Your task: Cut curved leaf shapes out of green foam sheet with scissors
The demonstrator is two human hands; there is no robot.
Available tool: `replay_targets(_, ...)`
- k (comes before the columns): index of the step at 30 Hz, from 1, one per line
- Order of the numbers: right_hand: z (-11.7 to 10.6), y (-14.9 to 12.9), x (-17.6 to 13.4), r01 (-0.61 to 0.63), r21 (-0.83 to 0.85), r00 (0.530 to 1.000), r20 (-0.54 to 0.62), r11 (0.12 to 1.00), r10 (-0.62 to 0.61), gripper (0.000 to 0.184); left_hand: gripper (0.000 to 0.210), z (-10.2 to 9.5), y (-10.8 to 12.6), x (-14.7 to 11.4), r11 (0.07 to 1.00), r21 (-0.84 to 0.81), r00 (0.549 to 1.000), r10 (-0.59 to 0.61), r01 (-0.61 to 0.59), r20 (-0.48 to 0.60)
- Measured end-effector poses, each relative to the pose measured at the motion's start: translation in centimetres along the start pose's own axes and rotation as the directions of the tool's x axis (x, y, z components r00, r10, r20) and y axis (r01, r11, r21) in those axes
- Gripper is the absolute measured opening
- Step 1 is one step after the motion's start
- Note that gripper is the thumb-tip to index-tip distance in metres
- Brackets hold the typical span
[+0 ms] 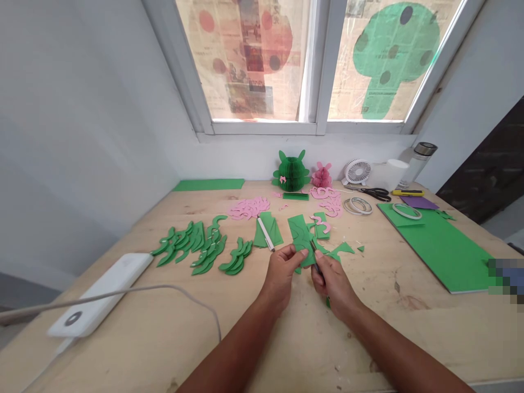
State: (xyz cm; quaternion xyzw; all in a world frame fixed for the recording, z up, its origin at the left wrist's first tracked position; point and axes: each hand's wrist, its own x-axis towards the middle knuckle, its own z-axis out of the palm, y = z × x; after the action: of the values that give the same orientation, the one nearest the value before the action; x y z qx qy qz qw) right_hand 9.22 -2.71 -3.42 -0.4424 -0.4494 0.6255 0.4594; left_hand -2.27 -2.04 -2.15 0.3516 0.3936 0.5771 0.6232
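My left hand (283, 268) pinches a green paper sheet (298, 228) marked with drawn curved lines, thumb on top. Dark scissors (314, 249) are in my right hand (334, 281), their narrow tip at the sheet's right edge; the handles are mostly hidden by my fingers. Green offcuts (341, 250) lie just beyond my right hand. A white pen (266, 234) rests on folded green paper (271, 222) to the left of the sheet. Behind the sheet, a pink curved cutout (321, 224) lies on another green piece.
Stacked green curved cutouts (208, 248) and pink cutouts (249, 208) lie left. Green (291, 173) and pink honeycomb paper figures (322, 176) stand by the wall. A fan (357, 172), black-handled scissors (376, 193), tape rolls (357, 206) and green sheets (444, 254) are right. A cable (164, 286) crosses a white device (102, 295).
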Motion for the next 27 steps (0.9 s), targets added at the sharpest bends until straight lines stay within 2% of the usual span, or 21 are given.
replay_targets(10, 0.15, -0.2, -0.14, -0.006, 0.004, 1.0, -0.02, 1.0, 0.006, 0.053, 0.019, -0.05, 0.04, -0.02, 1.0, 0.006, 1.0, 0.001, -0.002, 0.017)
replay_targets(16, -0.04, 0.18, 0.2, 0.01, -0.036, 1.0, -0.017, 0.999, -0.011, 0.053, 0.018, -0.13, -0.12, 0.09, 0.999, -0.032, 0.999, -0.006, 0.005, -0.039)
replay_targets(27, -0.08, 0.32, 0.19, 0.005, -0.091, 1.0, 0.012, 0.996, -0.004, 0.053, 0.02, -0.06, -0.02, 0.21, 0.999, -0.029, 0.998, 0.021, -0.023, -0.065)
